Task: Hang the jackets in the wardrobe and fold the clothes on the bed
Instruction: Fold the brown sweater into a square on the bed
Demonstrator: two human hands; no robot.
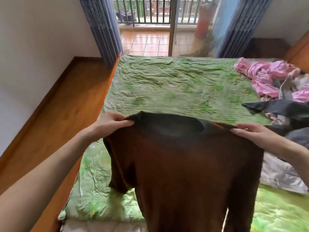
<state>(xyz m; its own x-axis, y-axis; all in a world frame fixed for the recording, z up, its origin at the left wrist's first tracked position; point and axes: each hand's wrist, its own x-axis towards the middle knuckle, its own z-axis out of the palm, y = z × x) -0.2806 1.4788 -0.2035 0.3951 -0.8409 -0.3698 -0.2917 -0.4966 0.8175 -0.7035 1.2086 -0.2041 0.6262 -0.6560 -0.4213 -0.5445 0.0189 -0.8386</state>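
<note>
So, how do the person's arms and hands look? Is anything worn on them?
Both forearms are bare as far as the picture shows: no sleeve, watch or bracelet can be seen. The left hand and the right hand wear no gloves, and no rings are visible on the fingers that show.

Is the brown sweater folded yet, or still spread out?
Spread, not folded. The brown sweater hangs full width, pinched at its shoulders by the left hand and right hand, one sleeve dangling over the bed.

sweater [184, 164]: brown matt knit | bedsheet [175, 84]: wrinkled green cloth | floor [63, 104]: glossy wood
</note>
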